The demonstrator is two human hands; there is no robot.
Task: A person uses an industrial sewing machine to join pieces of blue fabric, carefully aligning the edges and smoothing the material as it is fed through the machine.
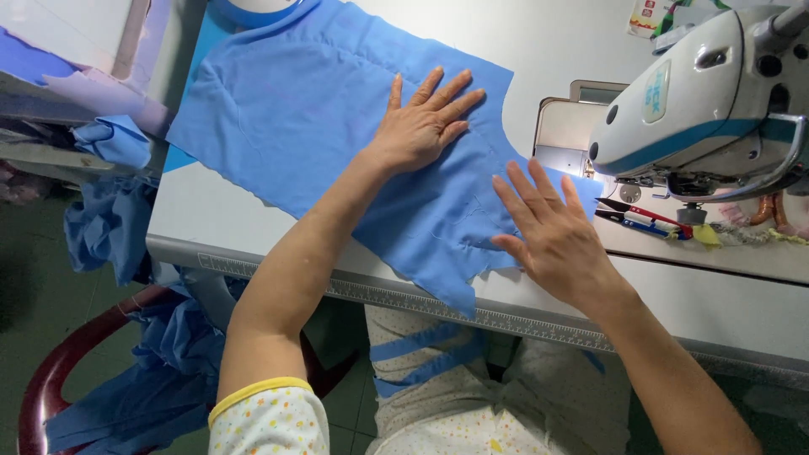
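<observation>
- While the blue fabric piece (320, 126) lies spread over the white table (725, 303), it is pressed flat by 2 hands, with 1 corner hanging past the table's front edge.
- The left hand (421, 126) is laid palm down near the middle of the fabric, fingers spread; its grip is released, nothing being grasped.
- The right hand (552, 236) is set palm down on the fabric's right end, near the front edge of the table; its grip is likewise released, fingers fanned out flat.
- A white and blue sewing machine (708, 93) is seen just right of the fabric, its needle area close beside the right hand's fingertips.
- Red-handled snips (645, 215) are placed on the table under the machine head.
- More blue cloth (152, 371) is heaped over a red chair (50, 371) at the left, below table level.
- Blue strips (421, 350) are draped across the person's lap.
</observation>
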